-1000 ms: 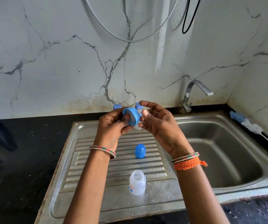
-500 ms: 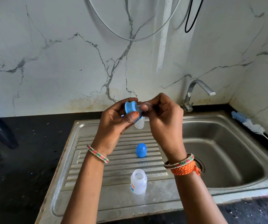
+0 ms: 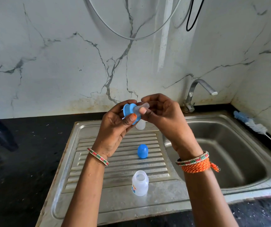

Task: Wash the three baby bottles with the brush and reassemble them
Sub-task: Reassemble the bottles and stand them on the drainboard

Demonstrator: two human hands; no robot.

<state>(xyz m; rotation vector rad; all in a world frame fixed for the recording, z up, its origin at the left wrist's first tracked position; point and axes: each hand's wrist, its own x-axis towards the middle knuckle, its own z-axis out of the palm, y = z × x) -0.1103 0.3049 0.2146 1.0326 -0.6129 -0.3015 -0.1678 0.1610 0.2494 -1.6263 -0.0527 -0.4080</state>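
Over sink [image 3: 172,199], teat [image 3: 142,107] (clear) between grips.

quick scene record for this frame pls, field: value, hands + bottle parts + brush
left hand: grips the blue collar ring
right hand: pinches the clear teat that sticks out of the ring
open bottle: upright on the drainboard, no top on it
blue cap: on the drainboard ribs, apart from the open bottle
second bottle: behind the hands, mostly hidden
bottle brush: on the counter right of the sink basin
tap: no water seen running
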